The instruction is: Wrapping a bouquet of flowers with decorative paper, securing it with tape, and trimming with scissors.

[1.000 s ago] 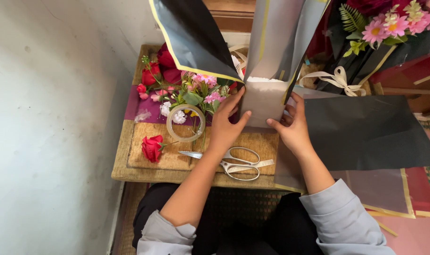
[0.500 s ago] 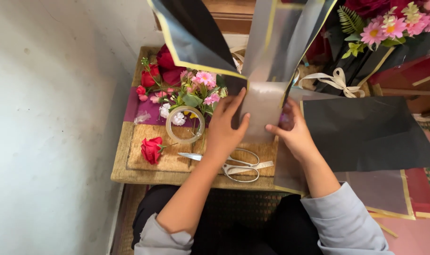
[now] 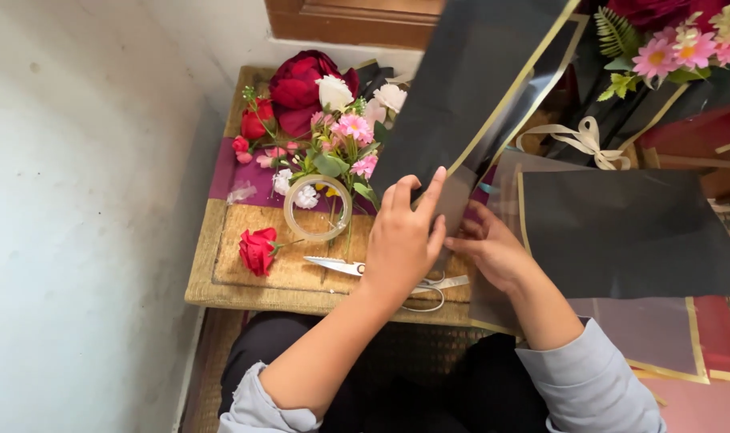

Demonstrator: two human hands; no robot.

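Woven mat (image 3: 245,277) covers a low table at centre frame, with a pale wall filling the left side. We hold a black gold-edged sheet (image 3: 469,104) that rises from frame centre to the upper right. Our left hand (image 3: 403,240) presses flat on its lower end, fingers extended and slightly spread, thumb side hidden. Our right hand (image 3: 493,252) sits just beside it at the sheet's lower edge, fingers curled against the wrap; whether they pinch it we cannot tell. Scissors (image 3: 381,273) lie on the mat, partly under the left hand. A tape roll (image 3: 318,208) lies left of the hands, a red rose (image 3: 257,250) lower left of it. Mixed flowers (image 3: 325,120) are piled at upper centre. Another black sheet (image 3: 629,232) lies at right, a wrapped bouquet (image 3: 669,56) at upper right.
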